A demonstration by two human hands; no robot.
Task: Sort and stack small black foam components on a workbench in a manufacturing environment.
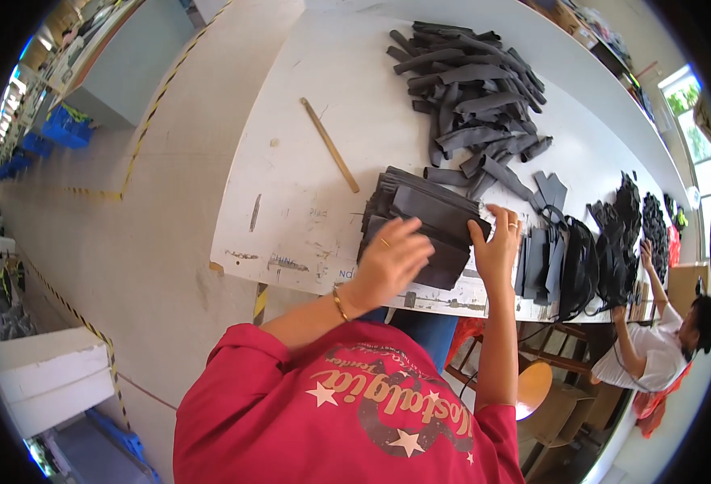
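Note:
A stack of dark grey, flat strip-like pieces (436, 211), which look like fabric, lies at the near edge of the white table. My left hand (391, 260), a ring on one finger and a bracelet at the wrist, is over the near left part of the stack with its fingers apart. Whether its fingertips touch the top piece I cannot tell. At the right end of the stack, my right hand (498, 246) grips the edge, thumb against the corner and ringed fingers on the outer side.
Beyond the stack is a heap of loose dark strips (484, 93). A thin wooden stick (329, 145) lies on the table (279, 194) to the left. More dark pieces (542, 262) and bundled straps (579, 266) sit at right, where another person (650, 347) works.

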